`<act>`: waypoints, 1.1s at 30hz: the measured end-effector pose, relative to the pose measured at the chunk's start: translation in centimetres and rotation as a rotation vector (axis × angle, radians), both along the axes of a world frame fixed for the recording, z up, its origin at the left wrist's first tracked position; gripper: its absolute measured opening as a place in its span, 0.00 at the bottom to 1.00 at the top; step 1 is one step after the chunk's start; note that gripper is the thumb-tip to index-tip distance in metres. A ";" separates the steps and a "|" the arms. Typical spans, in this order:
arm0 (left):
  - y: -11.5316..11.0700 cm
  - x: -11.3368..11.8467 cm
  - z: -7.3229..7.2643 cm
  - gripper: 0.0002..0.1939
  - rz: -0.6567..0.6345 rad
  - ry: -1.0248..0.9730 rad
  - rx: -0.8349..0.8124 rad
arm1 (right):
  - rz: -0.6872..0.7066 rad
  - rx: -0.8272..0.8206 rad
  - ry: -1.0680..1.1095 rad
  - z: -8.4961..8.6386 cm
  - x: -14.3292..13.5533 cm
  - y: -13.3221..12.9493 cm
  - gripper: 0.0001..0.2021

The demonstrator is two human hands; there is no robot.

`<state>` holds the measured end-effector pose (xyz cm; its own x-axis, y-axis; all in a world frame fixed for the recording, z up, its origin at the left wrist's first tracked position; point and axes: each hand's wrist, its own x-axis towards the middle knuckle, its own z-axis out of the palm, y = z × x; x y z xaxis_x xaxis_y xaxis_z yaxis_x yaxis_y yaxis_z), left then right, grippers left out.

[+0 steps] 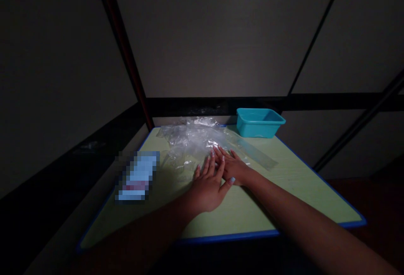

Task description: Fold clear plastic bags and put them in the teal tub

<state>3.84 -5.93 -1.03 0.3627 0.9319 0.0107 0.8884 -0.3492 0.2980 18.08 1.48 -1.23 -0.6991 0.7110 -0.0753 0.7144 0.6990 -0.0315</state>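
Crumpled clear plastic bags (192, 138) lie in a loose heap over the far middle of the table, with a flatter strip reaching out to the right. My left hand (208, 186) is open, palm down, its fingers stretched toward the near edge of the plastic. Just beyond it and to the right, my right hand (232, 167) also lies flat with fingers spread, the fingertips on the plastic. The two hands touch or overlap slightly at the fingers. Neither hand grips anything that I can see.
A turquoise plastic basket (260, 127) stands at the table's far right corner. On the left edge lies a flat blue-white item (139, 176), blurred out by pixels. The pale green table (252, 216) has a blue rim and stands against dark-banded walls.
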 end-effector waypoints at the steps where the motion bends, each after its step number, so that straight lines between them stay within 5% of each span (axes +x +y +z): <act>1: 0.0 -0.1 0.0 0.35 0.010 0.003 -0.010 | -0.008 -0.004 0.012 0.1 0.0 0.0 0.33; 7: 0.1 -0.7 0.1 0.36 0.076 0.067 -0.047 | -0.056 -0.035 0.069 0.1 -0.1 -0.1 0.29; 25: 1.8 -3.9 0.4 0.47 0.353 0.427 0.176 | -0.088 -0.056 0.148 0.0 -0.2 -0.3 0.27; 28: 1.9 -3.6 0.6 0.38 0.248 0.335 0.265 | -0.087 -0.066 0.149 0.1 -0.2 -0.3 0.27; 33: 1.5 -2.7 0.5 0.32 -0.053 0.231 0.178 | -0.065 -0.054 0.138 0.1 -0.2 -0.3 0.27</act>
<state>1.19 -4.40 -0.55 0.4222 0.9026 0.0836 0.9049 -0.4251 0.0203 17.89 1.21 -1.16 -0.6582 0.7526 -0.0210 0.7442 0.6462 -0.1690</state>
